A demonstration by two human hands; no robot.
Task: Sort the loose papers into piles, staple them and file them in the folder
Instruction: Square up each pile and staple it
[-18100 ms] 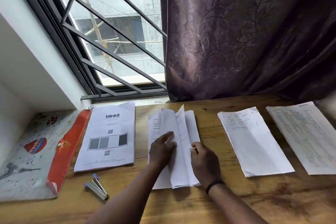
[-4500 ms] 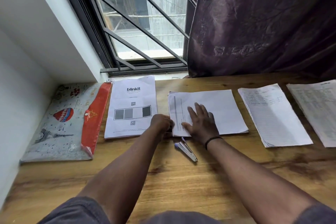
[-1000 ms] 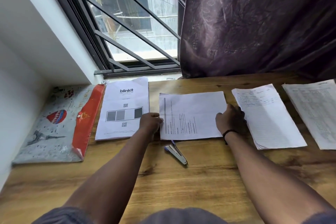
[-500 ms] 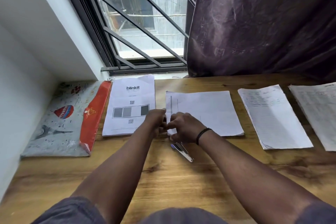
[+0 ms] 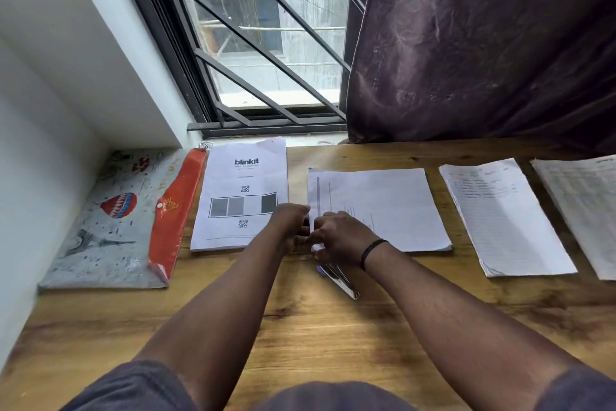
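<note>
Four paper piles lay in a row on the wooden surface (image 5: 300,327), its grain warm brown and knotted. Largest behind it hung the crinkled purple curtain (image 5: 483,44), beside the barred window (image 5: 260,44). Taking the middle pile (image 5: 383,207) as landmark: the grey printed folder (image 5: 110,224) with its glossy orange flap sat far to its left against the wall, the blinkit pile (image 5: 243,184) just left of it, a lined pile (image 5: 503,214) just right, and the last printed pile (image 5: 580,204) beyond that at the frame edge. The middle pile was a flat white rectangle lying sideways, faint print along its left edge.

Half a second before, both hands had already met at that pile's near left corner; they remained there, hardly shifted, whereas a second before the right hand had been out at the pile's right edge. The left hand (image 5: 291,224) curled its grip against the left edge, and the right hand (image 5: 340,234), a black band on its wrist, pinched the corner with bent fingers. The slim metal stapler (image 5: 340,279), blue-tipped, lay just near of the pile, partly under the right wrist, as before.
</note>
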